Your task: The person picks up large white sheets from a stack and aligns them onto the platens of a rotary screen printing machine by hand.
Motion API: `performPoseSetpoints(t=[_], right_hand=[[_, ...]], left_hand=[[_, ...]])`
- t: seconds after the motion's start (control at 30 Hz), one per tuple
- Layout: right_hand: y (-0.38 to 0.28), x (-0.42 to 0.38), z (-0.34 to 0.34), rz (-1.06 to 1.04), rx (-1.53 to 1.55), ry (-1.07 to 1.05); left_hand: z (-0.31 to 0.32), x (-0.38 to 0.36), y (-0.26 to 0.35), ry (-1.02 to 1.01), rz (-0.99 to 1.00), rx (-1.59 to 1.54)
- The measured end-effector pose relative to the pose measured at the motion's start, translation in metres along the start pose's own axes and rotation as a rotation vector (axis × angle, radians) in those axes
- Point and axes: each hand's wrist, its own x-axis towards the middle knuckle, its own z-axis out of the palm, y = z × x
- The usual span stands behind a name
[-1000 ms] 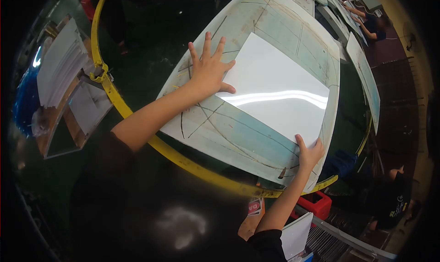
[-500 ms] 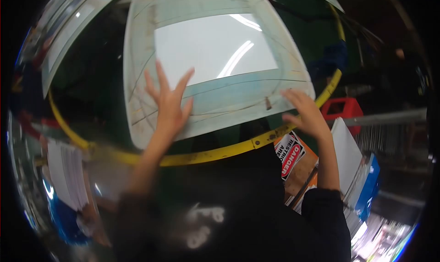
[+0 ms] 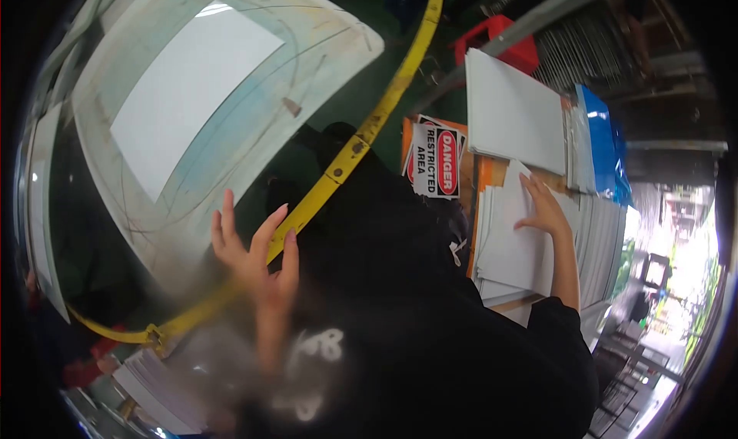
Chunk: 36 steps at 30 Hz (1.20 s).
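My right hand lies over a stack of white sheets, its fingertips near the top sheet's upper corner and the thumb apart from the fingers. My left hand is open, fingers spread and pointing up, with nothing in it. It overlaps the yellow curved rail in this view, just below the edge of a pale, scuffed platen. On that platen lies a single white sheet, flat and blank.
Danger signs lie beside the stack on an orange-edged surface. Behind it are a second white stack, a blue wrapped pack and a red plastic item. More white sheets sit at lower left, near another person's hand.
My view has turned right, so the platen now appears farther left. My right hand has gone from the platen's edge to the white stack; my left hand has drawn back from the platen's sheet.
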Motion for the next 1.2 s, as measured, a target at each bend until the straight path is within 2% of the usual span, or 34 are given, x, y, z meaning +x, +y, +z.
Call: performPoseSetpoints(t=[0.17, 0.47, 0.57, 1.07, 1.2], right_hand=[[-0.004, 0.004, 0.003, 0.045, 0.137, 0.077], [0.012, 0.024, 0.001, -0.037, 0.124, 0.14], [0.014, 0.03, -0.001, 0.037, 0.168, 0.035], [0.027, 0.039, -0.004, 0.012, 0.158, 0.021], [0.041, 0.03, -0.02, 0.099, 0.516, 0.001]], left_hand=[[0.001, 0.002, 0.005, -0.042, -0.03, -0.039], [0.011, 0.005, 0.013, -0.099, -0.002, -0.034], [0.012, 0.005, 0.014, -0.119, -0.002, -0.023], [0.015, 0.009, 0.018, -0.175, 0.007, 0.034], [0.016, 0.008, 0.015, -0.175, 0.011, 0.012]])
